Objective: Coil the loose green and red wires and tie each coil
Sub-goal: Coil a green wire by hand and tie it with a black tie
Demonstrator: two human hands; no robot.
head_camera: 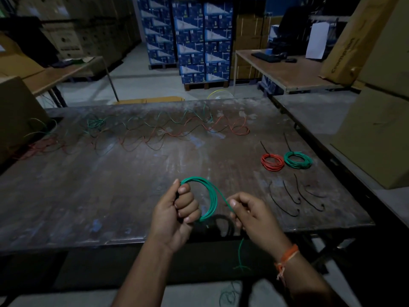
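My left hand (pixel 177 209) grips a green wire coil (pixel 210 196) of several loops just above the table's near edge. My right hand (pixel 250 212) pinches the same wire's loose strand beside the coil; its tail (pixel 240 253) hangs below the table edge toward the floor. A tied red coil (pixel 272 162) and a tied green coil (pixel 297 160) lie side by side at the right of the table. Loose red and green wires (pixel 168 129) sprawl tangled across the far half. Several black cable ties (pixel 296 196) lie to the right of my right hand.
The worn dark table (pixel 110 185) meets a second table (pixel 321 120) on the right. Cardboard boxes (pixel 376 129) stand on it at the right, another box (pixel 15 116) at the far left. Stacked blue cartons (pixel 199 41) and desks stand behind.
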